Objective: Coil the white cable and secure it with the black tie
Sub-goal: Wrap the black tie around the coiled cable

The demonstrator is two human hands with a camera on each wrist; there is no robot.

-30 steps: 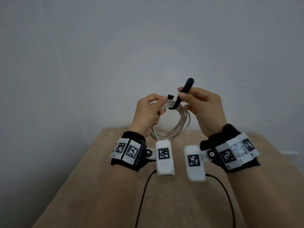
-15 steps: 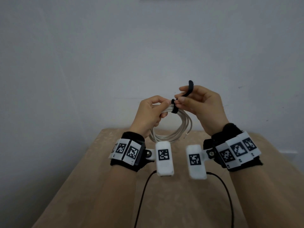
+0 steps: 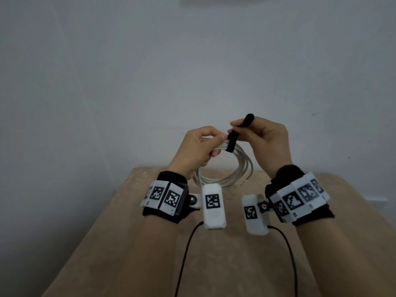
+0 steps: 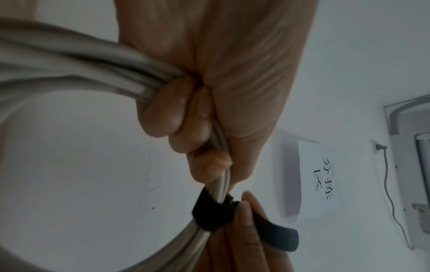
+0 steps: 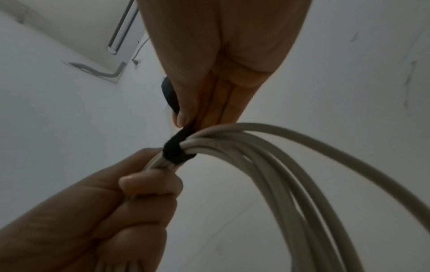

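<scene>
The white cable (image 3: 240, 168) hangs in several loops above the table. My left hand (image 3: 199, 146) grips the bundled strands at the top of the coil (image 4: 163, 79). The black tie (image 3: 231, 142) is wrapped once around the bundle just right of my left fingers (image 5: 178, 150). My right hand (image 3: 263, 136) pinches the tie's free tail, whose end (image 3: 248, 118) sticks up past the fingers. In the left wrist view the tail (image 4: 277, 237) lies across my right fingers (image 4: 244, 220). A loose cable end (image 3: 244, 182) dangles at the coil's lower right.
A beige table (image 3: 214, 264) lies below the hands, against a plain white wall (image 3: 192, 71). Two black wires (image 3: 184, 254) run from the wrist cameras toward me. A paper sign (image 4: 323, 180) hangs on the wall.
The tie now circles the cable bundle, where earlier it was only held above it. My right hand has drawn the tail upward and to the right. The coil stays in my left hand.
</scene>
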